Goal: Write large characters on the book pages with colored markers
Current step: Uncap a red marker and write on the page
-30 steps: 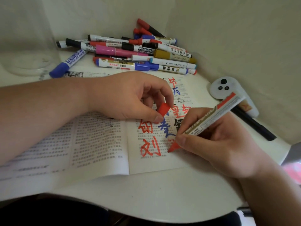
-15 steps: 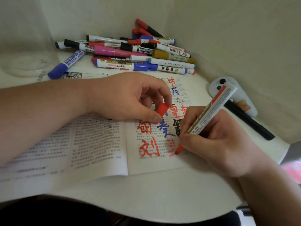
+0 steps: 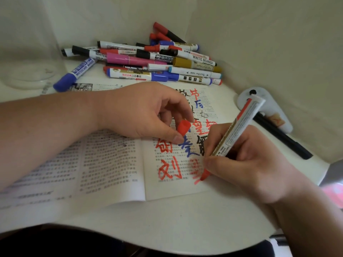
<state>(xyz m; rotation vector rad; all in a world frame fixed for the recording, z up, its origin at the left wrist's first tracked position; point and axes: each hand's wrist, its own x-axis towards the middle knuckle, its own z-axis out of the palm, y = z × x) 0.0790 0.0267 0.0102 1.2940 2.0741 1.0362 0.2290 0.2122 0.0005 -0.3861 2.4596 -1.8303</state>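
The fingers of the right hand [image 3: 246, 164] curl round the red marker [image 3: 239, 127], its tip touching the book [image 3: 111, 164] near the right page's lower edge, with the wrist over the table [image 3: 185, 219]. The left hand [image 3: 141, 112] pinches the red cap [image 3: 183, 127] over that page, forearm across the left page.

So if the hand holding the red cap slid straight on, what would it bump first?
Probably the right hand gripping the red marker; the left hand and red cap point that way.
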